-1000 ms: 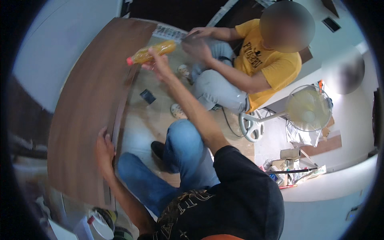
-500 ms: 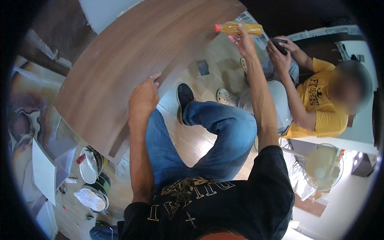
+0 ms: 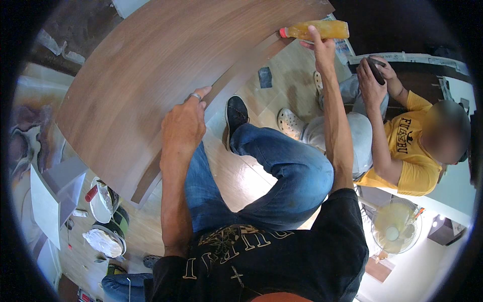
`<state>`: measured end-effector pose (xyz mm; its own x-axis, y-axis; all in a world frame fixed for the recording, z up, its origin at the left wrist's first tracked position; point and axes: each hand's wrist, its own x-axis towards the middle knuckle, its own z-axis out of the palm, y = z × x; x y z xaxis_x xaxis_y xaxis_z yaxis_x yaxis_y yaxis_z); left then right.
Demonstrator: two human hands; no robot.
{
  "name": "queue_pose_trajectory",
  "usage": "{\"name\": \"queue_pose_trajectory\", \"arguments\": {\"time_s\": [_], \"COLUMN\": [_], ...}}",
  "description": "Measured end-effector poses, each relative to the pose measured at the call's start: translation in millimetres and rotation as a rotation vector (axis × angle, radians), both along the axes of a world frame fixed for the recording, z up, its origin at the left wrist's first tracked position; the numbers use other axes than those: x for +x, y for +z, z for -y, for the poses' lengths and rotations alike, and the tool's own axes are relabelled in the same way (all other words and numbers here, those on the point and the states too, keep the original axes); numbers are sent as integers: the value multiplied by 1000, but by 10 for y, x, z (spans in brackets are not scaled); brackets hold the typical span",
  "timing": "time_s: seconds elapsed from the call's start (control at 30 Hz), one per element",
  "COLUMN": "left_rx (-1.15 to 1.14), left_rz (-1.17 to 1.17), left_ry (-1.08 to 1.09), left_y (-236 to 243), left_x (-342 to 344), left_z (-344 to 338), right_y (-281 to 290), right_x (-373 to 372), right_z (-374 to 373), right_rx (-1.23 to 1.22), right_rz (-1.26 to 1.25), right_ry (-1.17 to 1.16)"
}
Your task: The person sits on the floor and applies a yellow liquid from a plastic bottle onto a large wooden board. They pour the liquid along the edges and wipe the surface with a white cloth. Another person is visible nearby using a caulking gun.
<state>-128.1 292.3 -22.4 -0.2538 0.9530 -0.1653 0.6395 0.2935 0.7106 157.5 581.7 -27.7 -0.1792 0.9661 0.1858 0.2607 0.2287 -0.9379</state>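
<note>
My left hand, a ring on one finger, grips the long edge of a curved wood-grain panel that fills the upper left. My right hand is stretched out at the panel's far end, closed around a plastic bottle of yellow-orange liquid. The bottle lies on its side in my fingers, red cap to the left. Just beyond and to the right, a person in a yellow T-shirt sits with both hands on a dark object, too unclear to name.
A dark square piece lies on the floor. At lower left are tubs with white contents and a bent white sheet. Another person's jeans-clad leg shows at the bottom left. A standing fan is at lower right.
The view has swung, shifting the scene. My right hand with the bottle has moved up toward the panel's far end; my left arm now reaches straighter forward along the edge.
</note>
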Motion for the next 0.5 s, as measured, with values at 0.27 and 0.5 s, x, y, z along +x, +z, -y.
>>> {"name": "queue_pose_trajectory", "arguments": {"time_s": [0.27,0.5], "left_rx": [29,54], "left_rz": [-13,7], "left_ry": [-14,-19], "left_y": [-90,-171], "left_x": [-7,-1], "left_z": [-15,3], "right_y": [202,230], "right_x": [-207,-261], "right_z": [105,18], "right_rx": [472,442], "right_rz": [803,685], "right_ry": [17,20]}}
